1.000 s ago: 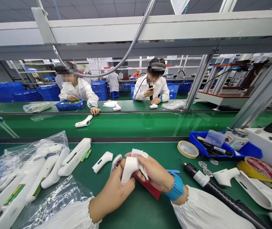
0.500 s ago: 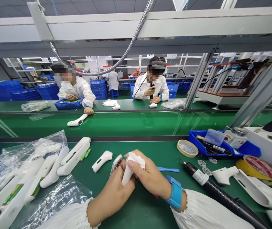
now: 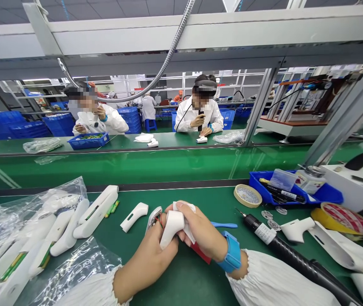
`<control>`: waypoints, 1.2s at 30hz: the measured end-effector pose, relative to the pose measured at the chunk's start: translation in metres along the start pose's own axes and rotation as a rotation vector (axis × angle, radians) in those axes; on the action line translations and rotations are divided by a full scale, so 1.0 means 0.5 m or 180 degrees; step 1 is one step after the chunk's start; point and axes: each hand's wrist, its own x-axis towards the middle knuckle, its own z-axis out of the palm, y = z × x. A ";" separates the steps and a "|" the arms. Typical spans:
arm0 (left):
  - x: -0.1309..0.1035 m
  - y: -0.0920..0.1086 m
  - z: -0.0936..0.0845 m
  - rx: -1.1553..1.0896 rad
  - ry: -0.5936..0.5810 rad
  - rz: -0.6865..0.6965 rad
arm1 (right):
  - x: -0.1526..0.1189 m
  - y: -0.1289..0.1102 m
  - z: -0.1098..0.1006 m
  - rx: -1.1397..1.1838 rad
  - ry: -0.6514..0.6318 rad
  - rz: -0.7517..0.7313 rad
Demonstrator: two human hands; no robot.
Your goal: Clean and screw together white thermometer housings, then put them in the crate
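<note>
My left hand (image 3: pixel 149 257) is closed around a white curved plastic shell (image 3: pixel 171 226), with an open casing part (image 3: pixel 153 219) showing thin coloured wires beside its fingers. My right hand (image 3: pixel 202 233) pinches a white cloth or tissue (image 3: pixel 187 227) against the right side of the shell. Under the right hand, a red flat piece (image 3: pixel 201 253) shows in part. A blue plastic tool (image 3: pixel 224 225) lies just beyond the right wrist. Another white shell piece (image 3: pixel 134 216) rests on the green mat to the left.
White housings (image 3: pixel 97 211) and plastic bags (image 3: pixel 82 272) cover the left. On the right are a black electric screwdriver (image 3: pixel 277 246), a tape roll (image 3: pixel 247 196), a blue tray (image 3: pixel 254 187) and more shells (image 3: pixel 296 229). Two people sit across the green belt (image 3: pixel 136 165).
The cloth has shifted right, uncovering more of the white shell, and more of the red piece shows. Across the belt, the left person's hand has risen and the housing near it is gone.
</note>
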 end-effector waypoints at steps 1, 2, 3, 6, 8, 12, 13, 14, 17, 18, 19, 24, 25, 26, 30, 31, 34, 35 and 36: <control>-0.001 0.003 -0.001 -0.0137 -0.0027 -0.0065 | 0.001 0.001 0.000 0.0073 0.0002 0.0007; -0.001 0.006 -0.001 -0.0283 -0.0057 -0.0140 | 0.001 0.002 0.000 0.0123 0.0008 0.0004; -0.002 0.008 -0.001 -0.0430 -0.0094 -0.0215 | 0.002 0.003 0.000 0.0159 0.0009 -0.0004; -0.004 0.012 -0.003 -0.0837 -0.0246 -0.0518 | 0.003 0.006 0.000 0.0272 -0.0024 -0.0013; -0.005 0.015 -0.004 -0.1022 -0.0358 -0.0799 | 0.002 0.005 0.000 0.0332 -0.0036 -0.0005; -0.009 0.026 -0.009 -0.1207 -0.0487 -0.1051 | 0.000 0.002 0.000 0.0319 0.0002 0.0035; -0.010 0.029 -0.010 -0.1257 -0.0517 -0.1069 | 0.000 0.002 0.000 0.0309 0.0001 0.0046; -0.010 0.031 -0.011 -0.1321 -0.0552 -0.1089 | 0.000 0.002 -0.001 0.0303 -0.0011 0.0050; -0.009 0.033 -0.012 -0.1562 -0.0647 -0.1140 | 0.002 0.005 -0.003 0.0285 -0.0038 0.0022; -0.008 0.032 -0.012 -0.1629 -0.0659 -0.1161 | 0.003 0.006 -0.004 0.0276 -0.0020 0.0016; -0.007 0.031 -0.011 -0.1678 -0.0660 -0.1184 | 0.004 0.008 -0.005 0.0268 0.0006 0.0015; -0.006 0.026 -0.009 -0.1786 -0.0616 -0.1250 | 0.005 0.010 -0.007 0.0255 0.0136 0.0017; -0.007 0.025 -0.010 -0.1784 -0.0614 -0.1244 | 0.005 0.010 -0.007 0.0245 0.0151 0.0020; -0.007 0.025 -0.010 -0.1782 -0.0610 -0.1227 | 0.005 0.010 -0.007 0.0233 0.0164 0.0024; -0.009 0.025 -0.011 -0.1842 -0.0648 -0.1064 | 0.004 0.006 -0.009 0.0222 0.0185 -0.0001; -0.009 0.025 -0.012 -0.1863 -0.0663 -0.1045 | 0.004 0.003 -0.010 0.0216 0.0186 -0.0013; -0.009 0.025 -0.011 -0.1894 -0.0610 -0.1046 | 0.002 -0.004 -0.013 0.0172 0.0214 -0.0011; -0.009 0.025 -0.010 -0.1911 -0.0559 -0.1052 | 0.002 -0.006 -0.014 0.0157 0.0232 -0.0003; -0.008 0.025 -0.010 -0.1932 -0.0515 -0.1057 | 0.002 -0.008 -0.016 0.0144 0.0251 0.0001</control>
